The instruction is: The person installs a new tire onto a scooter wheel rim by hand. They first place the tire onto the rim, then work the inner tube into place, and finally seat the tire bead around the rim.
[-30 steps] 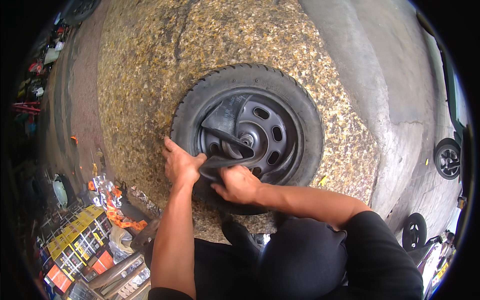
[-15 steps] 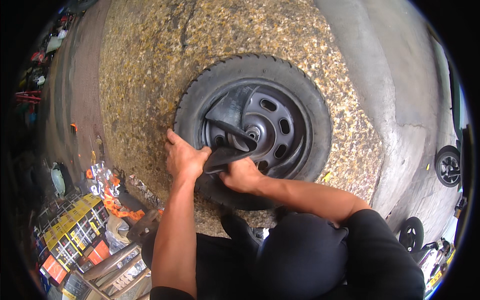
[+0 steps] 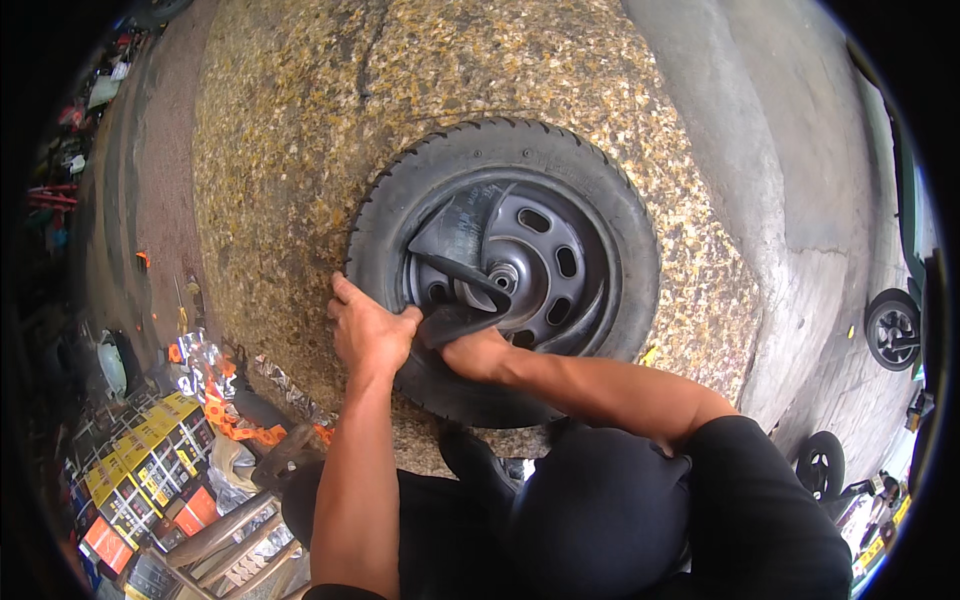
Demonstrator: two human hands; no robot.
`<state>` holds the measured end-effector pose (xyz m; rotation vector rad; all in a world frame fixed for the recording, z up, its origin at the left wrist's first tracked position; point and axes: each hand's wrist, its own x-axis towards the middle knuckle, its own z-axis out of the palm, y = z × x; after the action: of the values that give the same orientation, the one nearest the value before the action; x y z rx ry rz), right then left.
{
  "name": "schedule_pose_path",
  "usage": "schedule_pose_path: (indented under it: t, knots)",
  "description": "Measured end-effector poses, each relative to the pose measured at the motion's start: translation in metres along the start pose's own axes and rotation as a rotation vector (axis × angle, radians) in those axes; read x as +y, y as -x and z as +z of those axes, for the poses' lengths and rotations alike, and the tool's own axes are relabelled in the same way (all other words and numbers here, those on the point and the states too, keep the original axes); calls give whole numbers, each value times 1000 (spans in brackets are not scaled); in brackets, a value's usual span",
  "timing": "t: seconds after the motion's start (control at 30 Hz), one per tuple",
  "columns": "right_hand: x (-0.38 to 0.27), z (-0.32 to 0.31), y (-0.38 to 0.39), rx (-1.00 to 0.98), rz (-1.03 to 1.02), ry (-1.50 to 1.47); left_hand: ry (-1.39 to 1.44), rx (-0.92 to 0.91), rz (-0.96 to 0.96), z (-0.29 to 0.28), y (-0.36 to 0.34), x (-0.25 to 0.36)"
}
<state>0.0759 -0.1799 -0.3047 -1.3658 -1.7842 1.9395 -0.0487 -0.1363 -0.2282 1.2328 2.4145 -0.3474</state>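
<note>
A black tire [image 3: 632, 240] on a dark grey slotted wheel rim [image 3: 535, 250] lies flat on the ground in front of me. A flat black inner tube [image 3: 455, 232] is partly out over the rim's left half, folded back in a loop near the hub. My left hand [image 3: 370, 335] is wrapped round the tire's left side, thumb on the sidewall and fingers over the tread. At the tire's near left, my right hand [image 3: 478, 352] grips the folded tube. Its fingertips are hidden beneath the rubber and the tire's inner edge.
Pebbled ground [image 3: 290, 150] surrounds the wheel, with a concrete strip [image 3: 740, 130] to the right. Boxes [image 3: 140, 450] and a wooden stool [image 3: 225, 545] stand at the near left. Another wheel [image 3: 893, 330] is at the far right, and a loose tire [image 3: 820, 465] lies nearer.
My right hand has pushed a little further under the folded tube, and less of the fold shows over the tire. My left hand keeps its hold. The wheel sits slightly lower in view.
</note>
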Motion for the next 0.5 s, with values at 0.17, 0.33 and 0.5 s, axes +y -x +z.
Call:
schedule_pose_path:
  t: [0.17,0.33,0.5]
  knots:
    - [6,2,31,154,-154,-266,-20,7,23,1,1,-3]
    - [11,11,4,207,-125,-48,-19,32,12,1,1,-1]
    - [13,19,-4,183,-67,164,-25,51,23,0,4,-2]
